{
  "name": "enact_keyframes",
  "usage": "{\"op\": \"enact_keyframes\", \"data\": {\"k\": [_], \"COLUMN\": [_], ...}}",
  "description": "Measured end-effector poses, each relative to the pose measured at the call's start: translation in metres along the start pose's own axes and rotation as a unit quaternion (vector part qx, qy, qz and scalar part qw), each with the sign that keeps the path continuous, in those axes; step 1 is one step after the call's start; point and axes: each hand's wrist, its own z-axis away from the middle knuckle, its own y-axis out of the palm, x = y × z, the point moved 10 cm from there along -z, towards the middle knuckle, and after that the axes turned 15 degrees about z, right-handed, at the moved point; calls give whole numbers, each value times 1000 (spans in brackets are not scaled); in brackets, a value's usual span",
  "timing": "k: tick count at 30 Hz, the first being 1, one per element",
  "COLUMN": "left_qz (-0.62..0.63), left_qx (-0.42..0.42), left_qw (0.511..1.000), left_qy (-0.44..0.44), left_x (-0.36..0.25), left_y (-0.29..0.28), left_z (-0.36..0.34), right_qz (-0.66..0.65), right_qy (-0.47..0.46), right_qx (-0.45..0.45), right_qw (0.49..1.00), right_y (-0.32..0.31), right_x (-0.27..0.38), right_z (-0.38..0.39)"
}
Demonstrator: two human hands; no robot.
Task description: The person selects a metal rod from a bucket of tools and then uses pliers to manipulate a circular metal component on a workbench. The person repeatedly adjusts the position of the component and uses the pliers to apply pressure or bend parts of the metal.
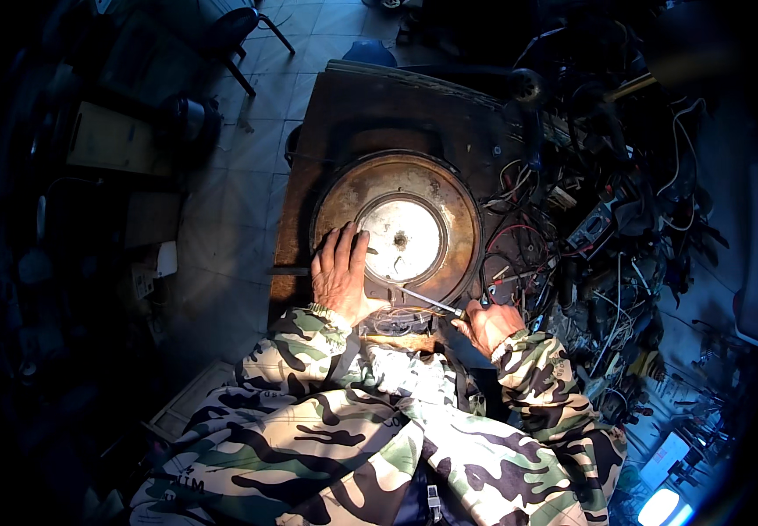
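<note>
A round rusty metal appliance (454, 202) with a pale centre disc (401, 219) sits on the dark wooden bench (317, 118). My left hand (338, 272) rests over its lower left, fingers flat on the rim and the disc's edge, thumb out toward the front. My right hand (491, 326) grips a screwdriver (431, 300), whose shaft reaches to the front of the appliance just below the disc; whether the tip touches it, I cannot tell. Thin wires (418, 311) run below the shaft at the appliance's front.
Tangled cables and tools crowd the bench's right side, with a multimeter (591, 226) among them. A dark chair (234, 35) stands on the tiled floor at upper left, near pale boards (111, 140). A bright blue-white light (664, 507) glows at lower right.
</note>
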Motion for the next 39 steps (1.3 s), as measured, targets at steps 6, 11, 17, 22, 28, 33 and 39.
{"op": "enact_keyframes", "data": {"k": [6,11,17,22,28,33,39], "left_qz": [18,17,33,85,182,152,16], "left_qx": [-38,-56,-61,-47,-173,-244,-214], "left_qw": [999,998,998,995,965,953,972], "left_qy": [-7,9,10,19,79,99,93], "left_x": [-2,0,-1,6,27,27,34], "left_y": [-1,-7,-7,-10,-32,-60,-33], "left_z": [-2,7,7,11,21,30,42], "right_qz": [2,16,-36,-149,-120,-115,-113], "right_qy": [15,-10,1,-70,-50,-58,-52], "right_qx": [-25,-28,43,60,46,45,57], "right_qw": [1000,999,998,985,990,991,991], "right_y": [2,14,12,44,45,46,39], "right_x": [-2,-4,-2,-13,-11,-9,-9], "right_z": [2,-5,-5,-17,-17,-18,-16]}}
